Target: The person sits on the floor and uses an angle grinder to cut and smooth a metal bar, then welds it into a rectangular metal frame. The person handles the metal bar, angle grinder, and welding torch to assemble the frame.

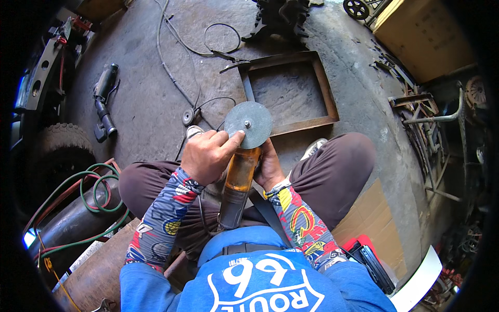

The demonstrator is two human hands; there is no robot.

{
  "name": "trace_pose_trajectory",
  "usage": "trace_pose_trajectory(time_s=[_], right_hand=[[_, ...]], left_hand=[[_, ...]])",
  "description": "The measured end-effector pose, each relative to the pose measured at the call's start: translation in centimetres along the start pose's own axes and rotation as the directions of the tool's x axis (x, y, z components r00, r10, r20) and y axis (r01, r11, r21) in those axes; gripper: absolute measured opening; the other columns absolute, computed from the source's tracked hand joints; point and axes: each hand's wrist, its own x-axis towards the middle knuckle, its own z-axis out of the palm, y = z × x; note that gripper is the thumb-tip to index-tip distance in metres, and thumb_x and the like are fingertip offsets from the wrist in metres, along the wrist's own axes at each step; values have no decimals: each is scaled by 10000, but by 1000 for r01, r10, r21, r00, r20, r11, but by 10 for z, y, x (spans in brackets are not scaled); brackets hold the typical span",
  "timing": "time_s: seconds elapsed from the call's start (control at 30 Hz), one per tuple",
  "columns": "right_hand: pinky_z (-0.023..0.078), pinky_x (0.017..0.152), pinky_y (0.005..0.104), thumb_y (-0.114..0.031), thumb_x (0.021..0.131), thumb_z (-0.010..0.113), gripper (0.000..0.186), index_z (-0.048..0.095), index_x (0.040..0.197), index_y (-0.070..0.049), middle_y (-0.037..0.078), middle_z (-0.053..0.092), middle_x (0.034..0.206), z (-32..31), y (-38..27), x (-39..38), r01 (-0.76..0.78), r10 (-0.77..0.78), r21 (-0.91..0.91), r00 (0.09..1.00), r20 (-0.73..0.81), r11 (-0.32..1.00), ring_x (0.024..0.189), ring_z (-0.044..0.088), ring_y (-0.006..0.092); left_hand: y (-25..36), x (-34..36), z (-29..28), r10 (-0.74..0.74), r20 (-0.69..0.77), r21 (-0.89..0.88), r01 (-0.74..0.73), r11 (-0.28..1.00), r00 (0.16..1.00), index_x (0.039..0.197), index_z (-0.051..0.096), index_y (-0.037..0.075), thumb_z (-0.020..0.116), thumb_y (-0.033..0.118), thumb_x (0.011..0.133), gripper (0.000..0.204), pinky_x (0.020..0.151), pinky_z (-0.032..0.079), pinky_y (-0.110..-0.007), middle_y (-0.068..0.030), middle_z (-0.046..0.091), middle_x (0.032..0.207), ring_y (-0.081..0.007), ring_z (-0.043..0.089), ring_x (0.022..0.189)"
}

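An angle grinder [241,174] with an orange body and a dark rear end lies between my thighs, its head pointing away from me. A flat grey-green disc [258,115] sits on its spindle, with a small metal tip showing at the centre. My left hand [209,153] is closed at the disc's near left edge, its index finger lying on the disc face. The thumb is hidden beneath. My right hand [268,167] grips the grinder from the right, just below the disc; most of its fingers are hidden behind the tool.
Beyond the disc, a rusty square metal frame [326,91] lies on the concrete floor, with a clamp [228,56] at its corner. Cables [174,78] run at the left. A gas cylinder [67,229] with hoses stands near left; a cardboard sheet [371,223] lies right.
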Motion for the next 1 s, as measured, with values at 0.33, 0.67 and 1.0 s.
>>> trace_pose_trajectory(time_s=[0.33, 0.67, 1.0], right_hand=[[576, 990, 415, -649, 938, 661, 758, 592, 1392, -46, 116, 708, 1275, -3, 3, 6, -4, 8, -84, 999, 50, 996, 1122, 706, 266], [566, 982, 360, -494, 1013, 644, 556, 604, 1361, -63, 72, 687, 1262, -1, 3, 3, 46, -45, -51, 999, 18, 998, 1124, 680, 181], [582, 950, 344, -450, 1019, 641, 509, 620, 1339, -54, 76, 699, 1233, 1, 2, 3, 50, -51, -54, 999, -12, 997, 1085, 699, 178]], left_hand=[[-4, 30, -33, -435, 143, -461, 449, 765, 889, 1167, 636, -9, 494, -34, 827, 369, 858, 513, -413, -198, 613, 1040, -336, 628, 930], [14, 61, 7, -236, -56, -311, 208, 927, 970, 1083, 716, -7, 721, -38, 804, 281, 887, 580, -424, -173, 733, 1034, -369, 703, 983], [9, 51, 4, -311, 50, -345, 309, 886, 949, 1044, 747, -3, 775, 20, 791, 255, 809, 580, -410, -170, 710, 1017, -354, 699, 914]])
